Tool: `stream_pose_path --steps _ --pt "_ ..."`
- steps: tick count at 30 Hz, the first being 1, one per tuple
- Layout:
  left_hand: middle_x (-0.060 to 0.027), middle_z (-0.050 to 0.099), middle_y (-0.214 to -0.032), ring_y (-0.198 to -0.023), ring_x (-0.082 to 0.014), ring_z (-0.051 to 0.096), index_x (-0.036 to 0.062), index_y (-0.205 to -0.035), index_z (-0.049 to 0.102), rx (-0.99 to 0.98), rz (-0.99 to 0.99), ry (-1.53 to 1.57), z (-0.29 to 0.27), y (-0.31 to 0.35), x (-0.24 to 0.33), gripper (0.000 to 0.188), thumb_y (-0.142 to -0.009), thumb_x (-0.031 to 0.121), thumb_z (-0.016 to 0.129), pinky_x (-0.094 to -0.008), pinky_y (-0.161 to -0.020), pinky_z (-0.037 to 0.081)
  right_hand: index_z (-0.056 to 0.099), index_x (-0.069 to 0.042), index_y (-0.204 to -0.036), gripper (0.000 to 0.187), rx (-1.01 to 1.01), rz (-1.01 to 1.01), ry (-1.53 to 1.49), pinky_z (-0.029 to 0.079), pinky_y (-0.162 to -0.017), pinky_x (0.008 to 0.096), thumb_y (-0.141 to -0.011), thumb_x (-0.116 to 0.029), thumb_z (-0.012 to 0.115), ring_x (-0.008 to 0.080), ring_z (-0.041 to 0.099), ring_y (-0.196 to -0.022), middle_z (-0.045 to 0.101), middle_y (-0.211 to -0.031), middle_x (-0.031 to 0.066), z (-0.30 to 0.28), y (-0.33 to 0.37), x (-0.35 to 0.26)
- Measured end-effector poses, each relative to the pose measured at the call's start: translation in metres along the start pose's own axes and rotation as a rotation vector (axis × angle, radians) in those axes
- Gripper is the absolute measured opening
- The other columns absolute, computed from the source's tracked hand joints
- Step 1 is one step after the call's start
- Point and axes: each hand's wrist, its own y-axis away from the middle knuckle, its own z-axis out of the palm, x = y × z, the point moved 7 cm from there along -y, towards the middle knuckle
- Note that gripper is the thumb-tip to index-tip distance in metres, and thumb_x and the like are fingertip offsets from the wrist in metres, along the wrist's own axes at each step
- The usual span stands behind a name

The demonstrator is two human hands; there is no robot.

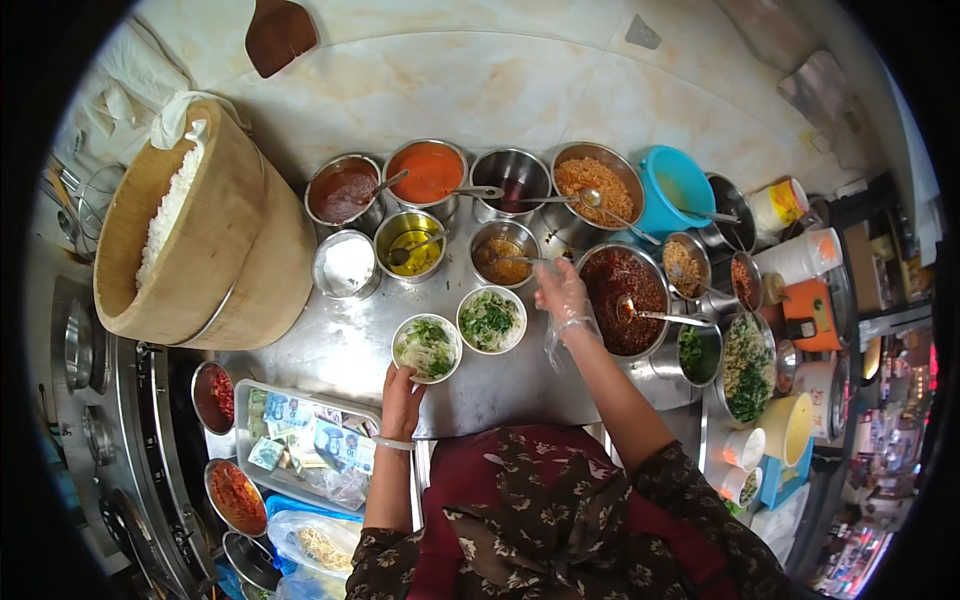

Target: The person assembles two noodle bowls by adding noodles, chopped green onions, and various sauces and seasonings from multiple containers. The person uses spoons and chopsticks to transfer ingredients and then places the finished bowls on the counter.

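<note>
My left hand [400, 397] grips the near edge of a white bowl [427, 348] holding pale shreds and chopped green onion. Touching it on the right, a second white bowl [491, 320] carries more chopped greens. A clear plastic glove covers my right hand [562, 292], whose fingers are closed on the handle end of a metal spoon [530, 261]. The spoon's other end lies in a steel pot of orange-brown sauce [502, 250], just beyond the second bowl. Close to my right wrist stands a large pot of dark red chili [622, 285], with its own ladle.
A tall wooden rice tub [215, 250] stands at left. Pots of red sauce [425, 172], yellow oil [411, 250] and white powder [346, 265] line the far side. A plastic bin of banknotes [310, 440] sits near left. Several topping bowls, including chopped greens [748, 370], crowd the right.
</note>
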Motion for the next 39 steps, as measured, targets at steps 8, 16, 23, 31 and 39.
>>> stream_pose_path --steps 8,16,23,31,39 --pt "-0.0173 0.045 -0.137 -0.128 -0.0303 0.042 -0.002 -0.142 0.037 0.152 0.213 -0.574 0.018 -0.016 0.045 0.06 -0.09 0.022 0.057 -0.0414 -0.109 0.033 0.06 -0.003 -0.107 0.027 0.051 -0.099 0.117 0.044 -0.05 0.0253 -0.088 -0.02 0.068 0.0096 0.053 -0.055 0.058 -0.073 0.001 0.029 -0.044 -0.013" --pt "-0.0181 0.065 -0.103 -0.09 -0.0263 0.067 -0.0024 -0.119 0.06 -0.234 0.852 -0.996 0.178 -0.068 0.119 0.027 -0.093 0.005 0.057 -0.0361 -0.07 0.055 0.064 -0.002 -0.102 0.021 0.171 -0.314 0.278 0.048 -0.066 0.0314 -0.091 -0.02 0.065 0.0162 0.06 -0.07 0.065 -0.078 0.0096 0.018 -0.049 -0.017" --pt "-0.0243 0.065 -0.077 -0.074 -0.0429 0.064 -0.002 -0.089 0.058 -0.247 0.728 -1.587 0.219 -0.16 0.081 0.014 -0.089 0.012 0.059 -0.049 -0.065 0.051 0.065 -0.001 -0.106 0.021 0.01 -0.105 0.184 0.049 -0.068 0.0297 -0.096 -0.018 0.057 0.0153 0.06 -0.07 0.065 -0.079 0.0077 0.021 -0.038 -0.006" --pt "-0.0178 0.066 -0.074 -0.067 -0.0281 0.067 -0.0008 -0.089 0.054 -0.25 0.758 -1.323 0.19 -0.141 0.076 0.015 -0.092 0.013 0.06 -0.0394 -0.058 0.049 0.064 -0.001 -0.106 0.02 0.142 -0.428 0.288 0.049 -0.08 0.0355 -0.098 -0.018 0.055 0.0261 0.063 -0.086 0.065 -0.093 0.0119 0.007 -0.005 -0.035" --pt "-0.0222 0.064 -0.077 -0.07 -0.0392 0.064 -0.0004 -0.092 0.054 -0.294 0.744 -1.113 0.208 -0.111 0.109 0.012 -0.092 0.01 0.06 -0.0401 -0.062 0.05 0.064 -0.003 -0.105 0.021 0.123 -0.294 0.183 0.042 -0.052 0.0212 -0.099 -0.021 0.055 0.0049 0.048 -0.056 0.057 -0.075 -0.0006 0.007 0.003 -0.027"
